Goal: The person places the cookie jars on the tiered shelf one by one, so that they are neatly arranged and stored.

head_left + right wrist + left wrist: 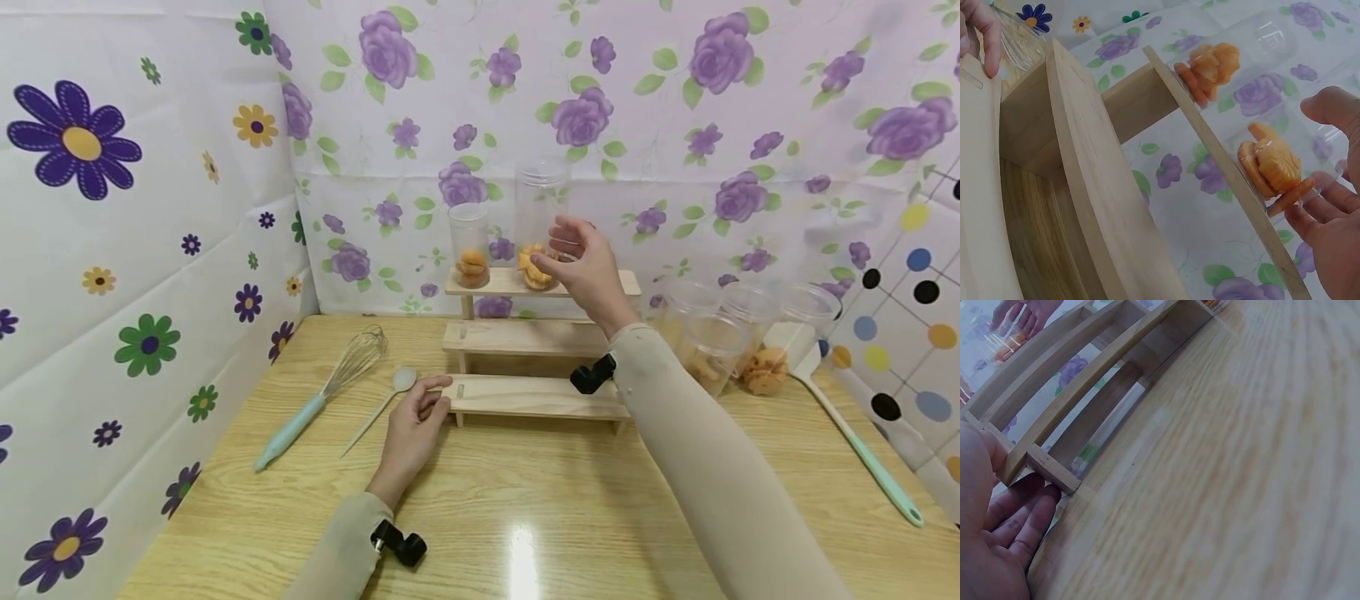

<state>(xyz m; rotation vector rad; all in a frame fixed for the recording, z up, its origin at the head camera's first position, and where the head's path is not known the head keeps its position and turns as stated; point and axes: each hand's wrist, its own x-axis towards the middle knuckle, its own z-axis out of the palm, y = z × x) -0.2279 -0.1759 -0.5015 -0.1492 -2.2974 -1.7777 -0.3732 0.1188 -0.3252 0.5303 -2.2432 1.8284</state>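
A three-step wooden shelf (532,393) stands on the table. My left hand (412,425) holds the left end of its lowest step, with curled fingers (1038,515) by the short leg. On the top step stands a tall clear jar (542,208) with orange-brown cookies (1275,165) at its bottom. Beside it my right hand (588,262) is spread in a loose curve, thumb and fingers apart on either side of the jar's lower part. To the left on that step is a shorter clear jar (470,237), also with cookies in its base.
Left of the shelf lie a whisk (322,396) with a pale blue handle and a small spoon (382,404). Several clear jars (716,342) stand close together on the right, near a spatula (855,442) with a green handle end. Floral cloth (487,100) hangs behind.
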